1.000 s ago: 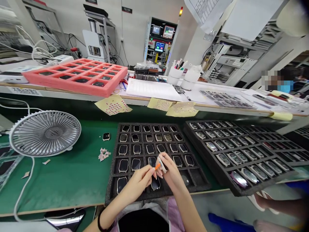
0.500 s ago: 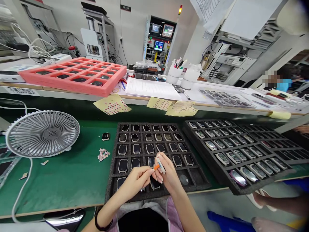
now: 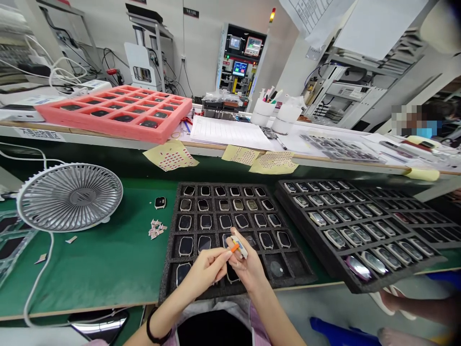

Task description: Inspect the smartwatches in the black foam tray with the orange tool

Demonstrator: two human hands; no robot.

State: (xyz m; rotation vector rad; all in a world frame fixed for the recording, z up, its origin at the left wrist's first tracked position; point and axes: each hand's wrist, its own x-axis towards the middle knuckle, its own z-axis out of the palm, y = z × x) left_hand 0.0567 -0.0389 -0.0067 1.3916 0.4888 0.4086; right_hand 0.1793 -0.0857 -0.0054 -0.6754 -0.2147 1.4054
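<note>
1. The left hand (image 3: 207, 271) and the right hand (image 3: 248, 266) meet low in the centre of the frame. Both are closed narrowly, their fingers pinching one small white stick with an orange tip (image 3: 239, 246).
2. The stick is held just above the lower middle of a black foam tray (image 3: 169, 283), clear of its cells.
3. It looks like light, stiff plastic, small enough to slip; its white body seems the best place to hold, leaving the orange tip free.
4. The tray has thirty cells, six across and five down. Most hold dark watch casings (image 3: 185, 246), which look fragile and are best taken by their edges. The hands hide some lower cells.
5. At right, a second black foam tray (image 3: 396, 278) carries silver-rimmed watch cases (image 3: 334, 238), too many to count exactly.
6. On the green mat (image 3: 90, 274) at left lie one desk fan (image 3: 70, 197), one loose watch body (image 3: 160, 203) and a small pile of paper scraps (image 3: 155, 229).
7. At upper left, one pink foam tray (image 3: 108, 133) sits on the table.
</note>
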